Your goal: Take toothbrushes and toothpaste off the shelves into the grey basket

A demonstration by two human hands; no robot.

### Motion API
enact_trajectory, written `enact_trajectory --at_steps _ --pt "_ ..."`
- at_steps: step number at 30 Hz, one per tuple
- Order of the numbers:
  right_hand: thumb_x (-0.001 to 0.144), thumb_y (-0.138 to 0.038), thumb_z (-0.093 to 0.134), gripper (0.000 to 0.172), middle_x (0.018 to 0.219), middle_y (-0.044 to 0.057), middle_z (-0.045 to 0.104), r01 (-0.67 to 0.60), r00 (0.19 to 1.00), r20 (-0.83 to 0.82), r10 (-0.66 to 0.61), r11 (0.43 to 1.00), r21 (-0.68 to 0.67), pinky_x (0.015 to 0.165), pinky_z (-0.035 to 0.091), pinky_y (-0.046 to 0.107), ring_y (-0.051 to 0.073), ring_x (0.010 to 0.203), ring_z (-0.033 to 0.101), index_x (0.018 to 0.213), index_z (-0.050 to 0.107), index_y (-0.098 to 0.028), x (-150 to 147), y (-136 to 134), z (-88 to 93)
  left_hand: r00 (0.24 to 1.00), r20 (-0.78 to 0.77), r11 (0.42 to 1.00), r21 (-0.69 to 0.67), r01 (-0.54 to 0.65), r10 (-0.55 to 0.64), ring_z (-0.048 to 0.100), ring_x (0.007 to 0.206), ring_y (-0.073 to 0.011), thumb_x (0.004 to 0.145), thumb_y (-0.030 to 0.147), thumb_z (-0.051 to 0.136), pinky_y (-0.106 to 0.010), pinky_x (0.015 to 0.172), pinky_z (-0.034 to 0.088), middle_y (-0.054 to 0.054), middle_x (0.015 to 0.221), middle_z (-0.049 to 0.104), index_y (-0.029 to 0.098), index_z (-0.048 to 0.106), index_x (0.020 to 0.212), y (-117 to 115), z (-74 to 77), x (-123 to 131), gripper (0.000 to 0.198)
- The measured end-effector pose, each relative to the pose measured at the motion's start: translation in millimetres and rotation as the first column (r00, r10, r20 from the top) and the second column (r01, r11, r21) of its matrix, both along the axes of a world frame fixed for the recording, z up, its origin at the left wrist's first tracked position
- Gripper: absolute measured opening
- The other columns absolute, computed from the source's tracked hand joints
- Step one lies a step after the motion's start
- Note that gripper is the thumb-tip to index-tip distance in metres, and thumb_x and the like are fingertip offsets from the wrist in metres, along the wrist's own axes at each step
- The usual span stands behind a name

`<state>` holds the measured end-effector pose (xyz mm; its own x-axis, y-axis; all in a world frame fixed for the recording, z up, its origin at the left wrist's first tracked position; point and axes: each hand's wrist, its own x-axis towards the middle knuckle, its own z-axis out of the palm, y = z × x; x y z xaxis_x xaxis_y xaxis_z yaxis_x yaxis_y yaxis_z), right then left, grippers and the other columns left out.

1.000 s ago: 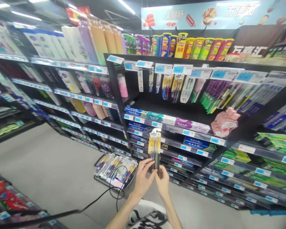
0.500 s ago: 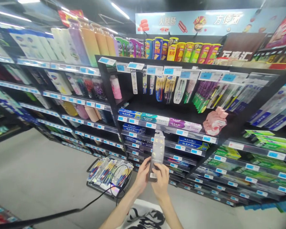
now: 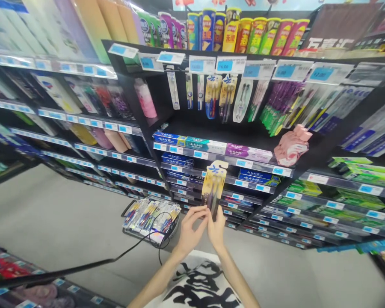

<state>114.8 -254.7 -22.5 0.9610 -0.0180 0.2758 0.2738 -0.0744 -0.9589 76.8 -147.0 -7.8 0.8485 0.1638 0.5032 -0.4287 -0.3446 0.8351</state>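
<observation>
A toothbrush pack (image 3: 214, 185) with a yellow card and two dark brushes stands upright before me, its hanging hook at the top. My right hand (image 3: 217, 227) grips its lower end from the right. On the lower left corner, the fingers of my left hand (image 3: 192, 226) are closed in a pinch. Behind the pack is the shelf unit, where similar toothbrush packs (image 3: 227, 98) hang from hooks under price tags. A pack with a blue and yellow card (image 3: 213, 96) hangs beside them.
A cart or basket (image 3: 126, 231) full of toothbrush packs stands on the floor at lower left, with a black cable (image 3: 115, 259) running past it. Toothpaste boxes (image 3: 205, 144) line the shelf edge. A pink bottle (image 3: 291, 147) stands at its right end.
The pack has been turned from its grey back to its yellow front. My left hand has shifted to its lower corner. The view has tilted down and come nearer the shelf.
</observation>
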Motion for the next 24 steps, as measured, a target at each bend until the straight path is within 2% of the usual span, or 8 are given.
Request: enact_trajectory --at_steps 3,6,10,13,18,24 --pt "0.095 -0.047 0.054 0.026 0.073 -0.001 0.067 -0.087 0.988 -0.109 0.109 0.979 0.184 0.052 0.05 0.026 0.014 0.056 0.061 0.1 0.054 -0.021 30.0 -1.2 28.7 0.999 0.008 0.998 0.048 0.043 -0.043 0.062 0.112 -0.0198 0.094 0.013 0.057 -0.036 0.099 0.05 -0.008 0.117 0.066 0.024 0.07 0.11 -2.3 0.1 -13.2 0.023" --pt "0.095 -0.05 0.054 0.028 0.06 -0.005 0.061 -0.216 0.972 -0.026 0.232 0.937 0.275 0.04 0.043 0.024 0.012 0.041 0.053 0.102 0.051 -0.023 78.7 -6.4 76.2 0.991 -0.009 0.99 0.052 0.132 -0.131 0.065 0.101 -0.0171 0.094 0.01 0.054 -0.032 0.091 0.053 -0.006 0.105 0.069 0.022 0.07 0.103 -7.5 -2.9 -26.4 0.022" --pt "0.09 -0.052 0.059 0.032 0.06 -0.005 0.058 -0.293 0.956 0.131 0.264 0.899 0.325 0.034 0.04 0.022 0.013 0.041 0.055 0.101 0.051 -0.023 145.7 -10.9 143.2 0.966 -0.002 0.96 0.119 0.255 -0.257 0.066 0.092 -0.0156 0.094 0.006 0.05 -0.028 0.084 0.053 -0.006 0.098 0.07 0.021 0.07 0.101 -10.5 -8.0 -40.3 0.026" --pt "0.087 -0.055 0.063 0.036 0.063 -0.004 0.057 -0.307 0.944 0.218 0.246 0.898 0.316 0.033 0.039 0.021 0.014 0.046 0.06 0.098 0.051 -0.023 177.5 -8.1 176.4 0.946 -0.023 0.923 0.215 0.32 -0.323 0.065 0.091 -0.0168 0.094 0.006 0.047 -0.029 0.083 0.052 -0.007 0.098 0.07 0.021 0.07 0.103 -7.8 -11.3 -46.2 0.029" --pt "0.089 -0.056 0.061 0.036 0.068 -0.003 0.06 -0.335 0.916 0.318 0.245 0.903 0.27 0.034 0.038 0.019 0.013 0.048 0.062 0.097 0.052 -0.022 198.2 0.8 199.1 0.939 -0.115 0.888 0.306 0.344 -0.324 0.065 0.094 -0.0194 0.094 0.007 0.046 -0.033 0.084 0.051 -0.008 0.101 0.07 0.023 0.07 0.105 -0.3 -18.9 -49.9 0.03" --pt "0.087 -0.055 0.063 0.037 0.069 -0.004 0.061 -0.311 0.929 0.287 0.235 0.915 0.256 0.034 0.039 0.018 0.012 0.048 0.062 0.098 0.052 -0.022 221.3 7.7 211.1 0.935 -0.15 0.873 0.337 0.353 -0.32 0.065 0.096 -0.02 0.093 0.006 0.047 -0.031 0.082 0.05 -0.008 0.102 0.07 0.023 0.07 0.104 1.0 -22.4 -52.5 0.031"
